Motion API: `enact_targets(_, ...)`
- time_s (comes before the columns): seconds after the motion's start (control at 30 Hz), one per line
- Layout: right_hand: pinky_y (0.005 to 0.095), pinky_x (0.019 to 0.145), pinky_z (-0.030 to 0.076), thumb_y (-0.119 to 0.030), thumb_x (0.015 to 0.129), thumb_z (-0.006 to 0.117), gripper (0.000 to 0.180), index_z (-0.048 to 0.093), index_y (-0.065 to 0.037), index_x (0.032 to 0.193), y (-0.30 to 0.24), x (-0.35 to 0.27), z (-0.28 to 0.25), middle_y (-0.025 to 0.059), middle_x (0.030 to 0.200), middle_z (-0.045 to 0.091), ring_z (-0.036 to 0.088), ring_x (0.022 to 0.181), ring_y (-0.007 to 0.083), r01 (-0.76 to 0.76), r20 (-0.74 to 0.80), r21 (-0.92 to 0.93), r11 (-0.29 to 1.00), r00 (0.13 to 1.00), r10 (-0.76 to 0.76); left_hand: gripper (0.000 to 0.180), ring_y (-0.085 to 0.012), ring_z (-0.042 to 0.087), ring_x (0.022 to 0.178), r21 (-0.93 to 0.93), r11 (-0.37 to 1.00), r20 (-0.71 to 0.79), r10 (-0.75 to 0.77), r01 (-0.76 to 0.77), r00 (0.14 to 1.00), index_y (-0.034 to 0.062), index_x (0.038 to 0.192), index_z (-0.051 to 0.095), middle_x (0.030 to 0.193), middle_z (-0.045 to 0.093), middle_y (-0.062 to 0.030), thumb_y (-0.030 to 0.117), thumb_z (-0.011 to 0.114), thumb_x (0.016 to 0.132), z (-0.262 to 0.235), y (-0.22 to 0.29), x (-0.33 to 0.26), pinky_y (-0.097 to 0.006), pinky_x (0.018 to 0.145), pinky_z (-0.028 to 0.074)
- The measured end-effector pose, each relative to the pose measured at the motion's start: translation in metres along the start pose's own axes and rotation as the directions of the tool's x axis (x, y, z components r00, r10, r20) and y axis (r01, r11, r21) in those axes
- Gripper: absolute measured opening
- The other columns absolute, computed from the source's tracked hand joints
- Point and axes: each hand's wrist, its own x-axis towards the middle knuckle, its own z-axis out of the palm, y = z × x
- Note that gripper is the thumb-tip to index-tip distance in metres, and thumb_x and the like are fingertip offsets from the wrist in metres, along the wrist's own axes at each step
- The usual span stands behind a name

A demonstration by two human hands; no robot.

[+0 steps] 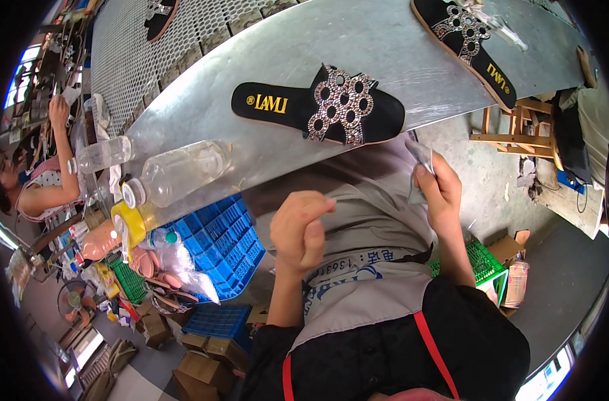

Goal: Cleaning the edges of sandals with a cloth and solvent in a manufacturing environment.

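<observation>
A black slide sandal (298,107) with a rhinestone-studded ring strap lies on its sole along the near edge of the metal table (204,73). My left hand (296,230) hovers in front of my apron, short of the table edge. Its fingers are curled in, and nothing shows in them. To the right, my right hand (442,190) pinches a small grey cloth (419,167) between thumb and fingers, just below the sandal's toe end. A matching sandal (466,50) lies farther right on the table, with a clear plastic piece (502,27) beside its strap.
Two clear bottles (184,172) lie at the table's left end, near a roll of yellow tape (129,224). Beyond is a mesh surface (124,40) carrying another sandal (161,19). Blue crates (227,244) stand below left. A co-worker (50,190) is at far left; a wooden stool (518,130) stands right.
</observation>
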Motion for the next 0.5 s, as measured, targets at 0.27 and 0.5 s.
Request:
enact_targets(0.27,0.0399,0.052,0.053,0.001,0.079,0.064,0.068,0.062,-0.013,0.145,-0.005,0.028,0.040,0.0078,0.093,0.056,0.061,0.059,0.0287,0.501,0.345,-0.697,0.513,0.862,-0.373,0.053,-0.0432,0.051,0.139,0.520,0.812,0.058,0.274,-0.263,0.960,0.0059,0.139,0.065,0.143,0.059,-0.0189,0.006,0.072,0.086,0.015,-0.023,0.065,-0.055,0.113,0.044)
enact_targets(0.5,0.0343,0.049,0.049,-0.001,0.082,0.062,0.068,0.059,-0.010,0.150,0.021,0.024,0.028,0.0057,0.087,0.050,0.057,0.054,0.0189,0.453,0.291,-0.858,0.243,0.818,-0.497,0.051,-0.0358,0.044,0.146,0.730,0.655,0.152,0.122,-0.195,0.981,0.0157,0.148,0.061,0.154,0.053,-0.0119,0.033,0.059,0.100,0.046,-0.040,0.073,-0.057,0.122,0.030)
